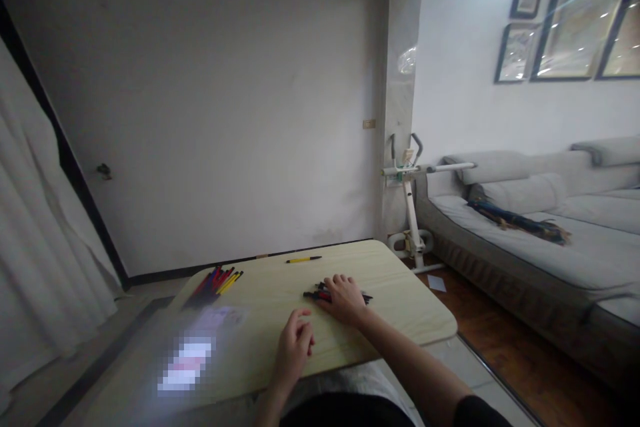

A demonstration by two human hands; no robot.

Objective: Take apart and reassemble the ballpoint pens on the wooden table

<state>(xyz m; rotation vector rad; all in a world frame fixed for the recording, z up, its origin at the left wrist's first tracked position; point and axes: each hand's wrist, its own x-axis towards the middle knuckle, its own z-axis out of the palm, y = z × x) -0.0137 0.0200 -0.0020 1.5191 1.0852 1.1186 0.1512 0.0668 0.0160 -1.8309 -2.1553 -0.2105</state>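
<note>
My right hand lies palm down over a small bunch of dark and red pens on the table. Its fingers are spread across them, and the palm hides part of the bunch. Nearer to me, my left hand hovers at the table's front, fingers loosely bent and apart, with nothing visible in it. A single yellow pen with dark ends lies by the far edge. Toward the left sits a fanned pile of red, yellow and dark pens.
A bright, pixelated patch covers the table's left front. Beyond the right side stand a white exercise machine and a long grey sofa. A pale sheet lies on the floor. White curtains hang at left.
</note>
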